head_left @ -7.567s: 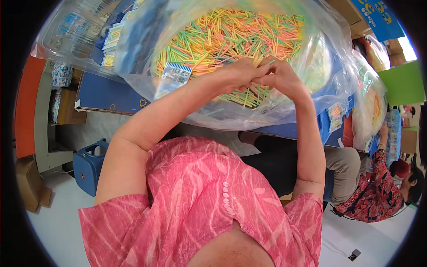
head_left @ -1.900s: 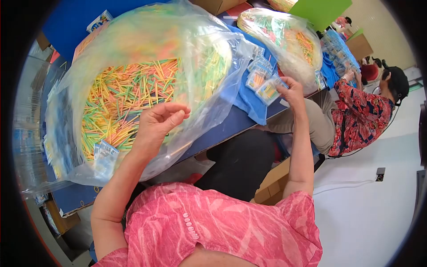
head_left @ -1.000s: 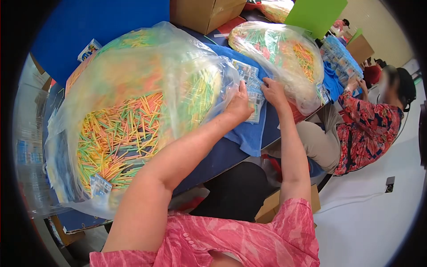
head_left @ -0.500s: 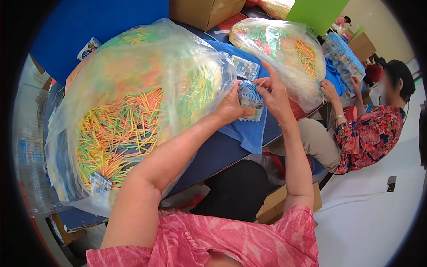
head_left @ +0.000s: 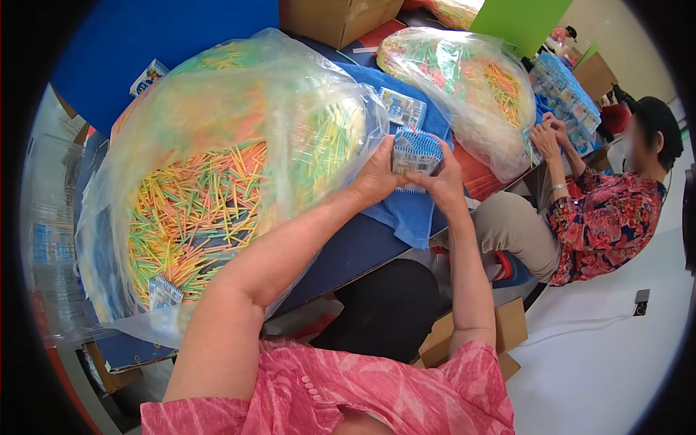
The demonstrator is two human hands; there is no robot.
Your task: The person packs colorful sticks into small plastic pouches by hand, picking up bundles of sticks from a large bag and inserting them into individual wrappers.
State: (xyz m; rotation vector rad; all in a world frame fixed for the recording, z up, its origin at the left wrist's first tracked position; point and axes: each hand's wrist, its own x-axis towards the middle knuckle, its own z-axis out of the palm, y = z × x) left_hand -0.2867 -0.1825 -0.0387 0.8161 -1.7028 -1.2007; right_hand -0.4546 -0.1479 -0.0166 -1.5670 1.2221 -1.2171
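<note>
Between my two hands is a small stack of blue-and-white printed packets [head_left: 418, 151] with zigzag edges and a barcode on the front. My left hand [head_left: 377, 176] grips its left side, thumb along the edge. On the other side my right hand [head_left: 446, 183] is closed round the right edge and lower part. Just behind them a similar packet [head_left: 402, 108] lies on a blue towel [head_left: 413, 217]. To the left, a big clear plastic bag [head_left: 304, 138] gapes over a heap of thin coloured sticks [head_left: 196, 203]. Another packet [head_left: 164, 291] lies at the heap's near edge.
A second bag of sticks [head_left: 464, 94] lies farther back, near a co-worker [head_left: 602, 225] seated at the right, whose hands are at the table. Blue packs [head_left: 562, 90] sit beyond. A cardboard box [head_left: 337, 18] and blue panel [head_left: 159, 32] stand behind.
My right hand has come down from the packets' top edge to their right side, its raised index finger now lowered. The co-worker's hands have come together.
</note>
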